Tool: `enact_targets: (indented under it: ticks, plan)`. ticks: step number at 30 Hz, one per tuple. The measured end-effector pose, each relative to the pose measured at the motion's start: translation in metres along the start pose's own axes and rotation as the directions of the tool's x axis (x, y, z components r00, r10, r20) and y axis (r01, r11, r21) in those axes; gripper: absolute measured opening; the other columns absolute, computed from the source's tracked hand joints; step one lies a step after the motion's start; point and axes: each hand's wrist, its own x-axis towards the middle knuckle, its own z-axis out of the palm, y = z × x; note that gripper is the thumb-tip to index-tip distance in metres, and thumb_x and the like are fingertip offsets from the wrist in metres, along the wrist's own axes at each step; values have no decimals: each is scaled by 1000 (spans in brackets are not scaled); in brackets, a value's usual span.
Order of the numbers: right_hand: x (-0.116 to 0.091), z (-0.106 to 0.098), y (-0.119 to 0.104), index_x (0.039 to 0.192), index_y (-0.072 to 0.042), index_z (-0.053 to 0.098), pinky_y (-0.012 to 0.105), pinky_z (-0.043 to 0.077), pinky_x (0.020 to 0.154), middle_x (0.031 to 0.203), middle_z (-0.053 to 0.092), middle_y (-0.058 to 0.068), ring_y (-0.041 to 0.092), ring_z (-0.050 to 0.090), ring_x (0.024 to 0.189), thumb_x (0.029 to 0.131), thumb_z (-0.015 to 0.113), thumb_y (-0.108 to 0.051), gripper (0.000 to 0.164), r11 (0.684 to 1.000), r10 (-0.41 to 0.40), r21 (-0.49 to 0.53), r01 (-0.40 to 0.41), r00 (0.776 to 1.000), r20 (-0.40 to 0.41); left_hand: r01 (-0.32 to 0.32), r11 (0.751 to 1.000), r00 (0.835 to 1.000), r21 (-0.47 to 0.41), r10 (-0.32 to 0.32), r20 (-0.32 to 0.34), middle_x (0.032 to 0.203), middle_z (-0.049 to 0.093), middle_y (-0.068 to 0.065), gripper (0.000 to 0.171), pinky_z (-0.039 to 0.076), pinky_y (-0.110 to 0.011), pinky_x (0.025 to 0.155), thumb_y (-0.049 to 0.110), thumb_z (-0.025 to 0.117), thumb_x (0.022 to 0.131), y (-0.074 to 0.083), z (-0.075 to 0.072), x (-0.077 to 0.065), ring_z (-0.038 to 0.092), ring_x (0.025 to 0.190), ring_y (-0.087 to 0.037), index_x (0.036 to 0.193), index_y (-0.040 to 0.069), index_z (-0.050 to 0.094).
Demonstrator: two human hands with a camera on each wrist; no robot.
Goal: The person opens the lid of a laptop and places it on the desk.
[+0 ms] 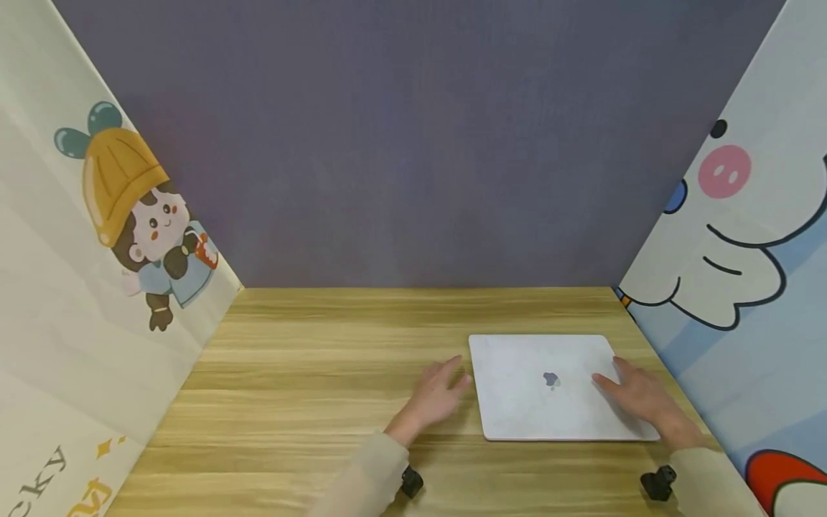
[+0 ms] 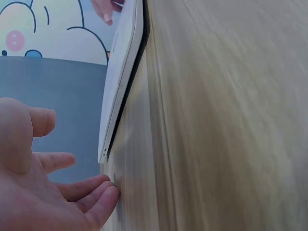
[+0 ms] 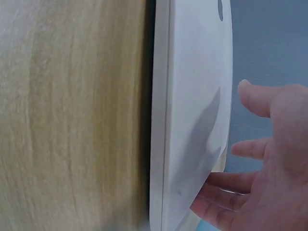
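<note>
A closed silver laptop (image 1: 517, 395) with a dark apple logo on its lid lies flat on the right part of the wooden table. Just off its left side is my left hand (image 1: 436, 395), fingers spread and holding nothing; in the left wrist view a gap shows between that hand (image 2: 62, 187) and the laptop's corner. My right hand (image 1: 639, 393) is at the laptop's right edge, thumb over the lid. In the right wrist view its lower fingers (image 3: 216, 207) reach the far side edge of the laptop (image 3: 192, 120); whether they touch it I cannot tell.
The wooden table (image 1: 310, 373) ends at a dark grey back panel (image 1: 413, 143). White printed panels stand at both sides, the right panel (image 1: 743, 287) close to my right hand. Small black devices sit at both wrists, one by the left sleeve (image 1: 368, 474).
</note>
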Motion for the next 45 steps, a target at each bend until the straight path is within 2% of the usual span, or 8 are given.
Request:
enact_targets:
  ticks: [14, 21, 31, 38, 41, 45]
  plan:
    - [1, -2, -1, 147, 22, 24, 74, 26, 108, 146, 24, 49, 67, 24, 133, 103, 42, -61, 96, 998, 1, 55, 0, 1000, -21, -6, 999, 1000, 45, 5, 9, 155, 44, -21, 60, 25, -62, 118, 42, 46, 107, 10, 13, 9, 31, 145, -46, 154, 5, 42]
    - [1, 0, 2, 147, 21, 26, 74, 26, 108, 147, 23, 49, 66, 24, 133, 102, 43, -62, 96, 996, 23, 82, -21, 999, -25, -21, 997, 1000, 71, 20, 11, 154, 44, -21, 61, 26, -57, 120, 42, 48, 106, 14, 21, 15, 33, 145, -43, 152, 1, 43]
    - [2, 2, 7, 146, 20, 29, 74, 30, 106, 144, 26, 49, 65, 29, 130, 104, 44, -56, 88, 997, 27, 78, -23, 998, -50, -23, 998, 1000, 55, 24, -6, 151, 48, -21, 60, 31, -53, 118, 37, 54, 104, 20, 32, 21, 37, 143, -42, 149, -2, 47]
    - [2, 3, 6, 147, 21, 27, 72, 29, 108, 145, 26, 48, 65, 27, 132, 103, 45, -53, 87, 991, 77, 115, -71, 996, -53, -30, 996, 998, 86, 35, -51, 146, 52, -24, 56, 33, -52, 116, 28, 59, 101, 28, 41, 23, 42, 138, -41, 145, -6, 49]
    - [1, 3, 3, 147, 22, 24, 72, 26, 110, 148, 24, 47, 65, 24, 134, 103, 46, -50, 88, 988, 98, 121, -91, 994, -50, -8, 995, 997, 96, 16, -75, 144, 53, -25, 56, 34, -53, 115, 25, 61, 98, 32, 47, 25, 43, 136, -42, 143, -7, 50]
    - [0, 4, 0, 146, 22, 28, 72, 30, 108, 145, 29, 48, 65, 29, 130, 102, 48, -48, 85, 992, 91, 95, -84, 993, -74, 20, 997, 995, 68, -13, -101, 142, 53, -28, 56, 37, -54, 111, 23, 64, 94, 37, 54, 25, 43, 132, -45, 140, -7, 53]
